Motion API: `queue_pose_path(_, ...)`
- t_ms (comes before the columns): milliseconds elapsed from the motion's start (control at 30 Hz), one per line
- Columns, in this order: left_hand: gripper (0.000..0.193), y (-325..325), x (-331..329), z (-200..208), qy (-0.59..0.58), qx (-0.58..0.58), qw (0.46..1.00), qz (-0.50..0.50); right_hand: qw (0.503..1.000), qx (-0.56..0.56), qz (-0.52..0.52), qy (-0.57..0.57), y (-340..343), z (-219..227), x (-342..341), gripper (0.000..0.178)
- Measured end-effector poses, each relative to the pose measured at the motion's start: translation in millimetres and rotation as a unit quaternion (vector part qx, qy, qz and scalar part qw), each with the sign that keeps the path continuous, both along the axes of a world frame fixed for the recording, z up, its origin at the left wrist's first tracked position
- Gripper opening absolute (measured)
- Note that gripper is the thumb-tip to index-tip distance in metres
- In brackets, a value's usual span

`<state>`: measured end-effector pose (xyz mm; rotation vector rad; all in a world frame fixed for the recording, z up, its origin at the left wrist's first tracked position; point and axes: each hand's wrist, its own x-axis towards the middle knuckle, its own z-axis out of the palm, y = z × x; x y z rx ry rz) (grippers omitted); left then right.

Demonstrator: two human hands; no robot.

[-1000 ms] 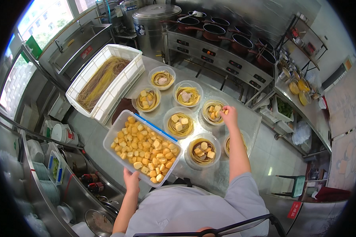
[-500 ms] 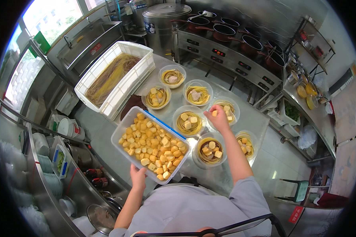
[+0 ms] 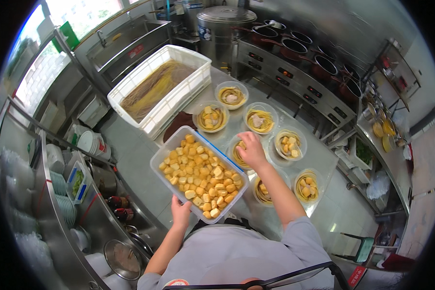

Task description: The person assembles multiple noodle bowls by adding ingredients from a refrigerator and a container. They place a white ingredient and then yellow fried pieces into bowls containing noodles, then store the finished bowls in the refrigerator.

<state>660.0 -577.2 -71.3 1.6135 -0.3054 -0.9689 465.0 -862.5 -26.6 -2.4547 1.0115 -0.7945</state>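
My left hand (image 3: pixel 181 211) grips the near left corner of a clear plastic tub (image 3: pixel 155 166) with a blue edge strip. Golden fried tofu cubes (image 3: pixel 193 169) cover its bottom. My right hand (image 3: pixel 252 151) hovers over a noodle bowl (image 3: pixel 235 163), fingers loosely apart, with no cube visible in them. That hand and forearm partly hide this bowl and a nearer noodle bowl (image 3: pixel 263 189). To the right stand a bowl of noodles with several cubes (image 3: pixel 290 145) and another such bowl (image 3: pixel 306 186). Farther back, a bowl (image 3: pixel 260 119) holds noodles and a pale lump.
A white crate (image 3: pixel 159 126) of dry noodles stands at the table's far left, near more noodle bowls (image 3: pixel 211 117). Dark red pots (image 3: pixel 293 48) sit on the stove (image 3: pixel 285 72) behind. A steel shelf with stacked plates (image 3: pixel 65 210) is at left, a green stool (image 3: pixel 365 249) at right.
My right hand has left the right-hand bowl and moved left, toward the tub. The cube in its fingers is gone, and that bowl's cubes now show. The whole view has shifted.
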Motion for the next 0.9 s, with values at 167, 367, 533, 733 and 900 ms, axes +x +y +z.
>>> queue_pose_path(167,0.055,-3.3,-4.0,9.0,-0.010,-0.015,1.000,0.010,0.941,0.097,0.217,0.242,83.4,29.4,47.9,0.055)
queue_pose_path(367,0.063,-4.9,-5.1,3.9,-0.011,-0.026,0.999,0.025,0.905,0.031,0.278,0.322,106.0,-14.4,49.2,0.055)
queue_pose_path(533,0.065,-2.9,0.0,-4.3,-0.010,-0.005,1.000,0.000,0.892,-0.025,0.307,0.331,101.6,-25.9,47.4,0.047)
queue_pose_path(733,0.067,-2.1,-0.2,-3.4,-0.007,-0.017,1.000,0.009,0.903,0.005,0.325,0.281,89.4,-16.8,44.1,0.032)
queue_pose_path(900,0.067,-2.6,-1.9,-1.3,-0.004,0.004,1.000,0.013,0.933,0.139,0.320,0.084,67.6,1.8,35.7,0.030)
